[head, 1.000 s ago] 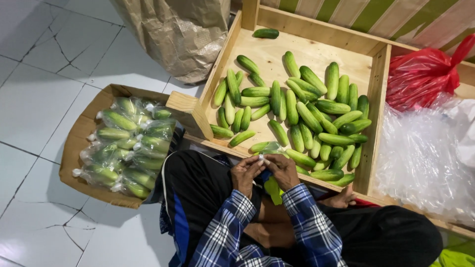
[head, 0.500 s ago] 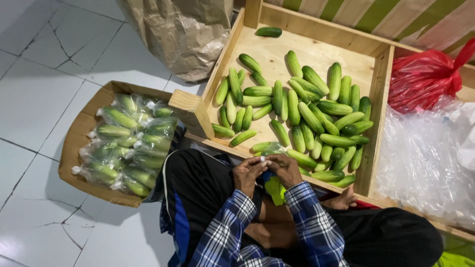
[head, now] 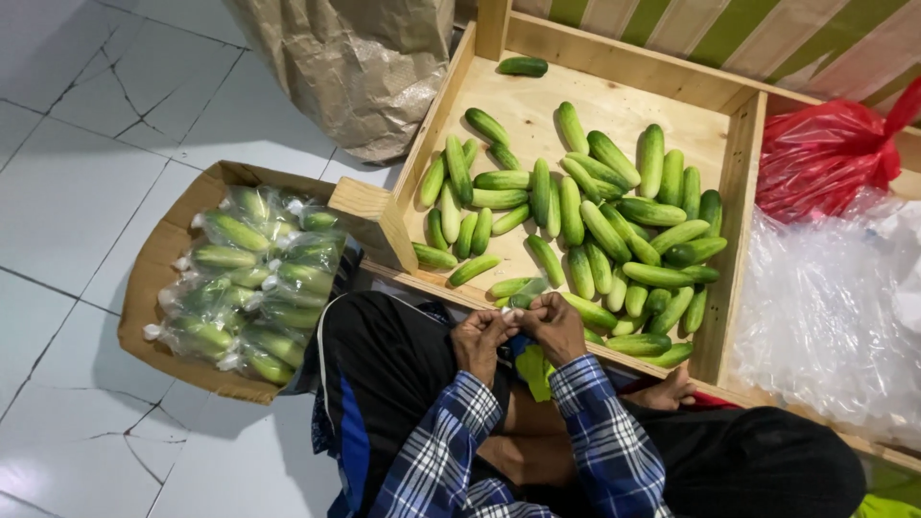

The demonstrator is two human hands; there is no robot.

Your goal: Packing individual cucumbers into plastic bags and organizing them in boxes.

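My left hand (head: 482, 338) and my right hand (head: 554, 324) are pressed together over my lap, both pinching the top of a clear plastic bag of cucumbers (head: 526, 295). Only the twisted bag top and a bit of green below the hands (head: 533, 369) show. Just beyond the hands lies a wooden crate (head: 614, 59) with several loose green cucumbers (head: 595, 221) spread over its floor.
A cardboard box (head: 153, 259) at my left holds several bagged cucumber packs (head: 254, 283). A brown paper sack (head: 355, 67) stands behind it. A red plastic bag (head: 825, 153) and a heap of clear plastic bags (head: 835, 317) fill the crate's right compartment. White tiled floor lies to the left.
Both hands stay together on the bag top, with only small finger movements. The view has shifted slightly.
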